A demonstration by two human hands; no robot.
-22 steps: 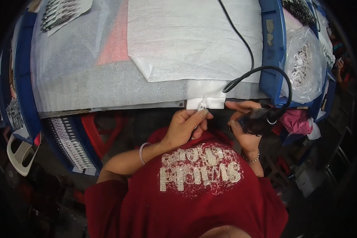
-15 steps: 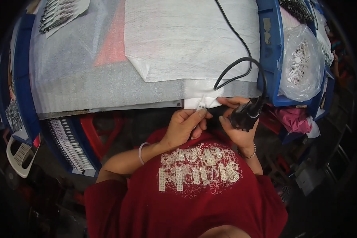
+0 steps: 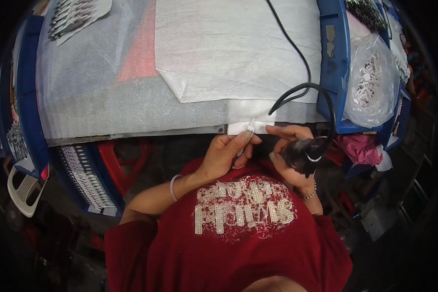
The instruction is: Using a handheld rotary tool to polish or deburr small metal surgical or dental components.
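At the table's front edge, my left hand [image 3: 229,152] pinches a small pale piece [image 3: 250,127] between thumb and fingers. Its tip is against a folded white pad [image 3: 237,127] that hangs over the edge, and its kind is too small to tell. My right hand [image 3: 295,170] is wrapped round a black corded hand tool [image 3: 297,156], whose rounded body lies across the palm. The tool's working end cannot be made out. A black cord [image 3: 334,114] loops up from it over the table. The right fingertips are close to the pad's right corner.
White sheeting [image 3: 238,53] covers the table. Several metal parts [image 3: 73,19] lie at the far left. To the right, a blue bin [image 3: 334,63] stands beside a clear bag of small white pieces [image 3: 370,80]. More blue trays [image 3: 31,97] line the left side.
The black tool has turned in my right hand and its cord has shifted slightly right. The piece in my left hand, showing a flat face before, now looks narrow.
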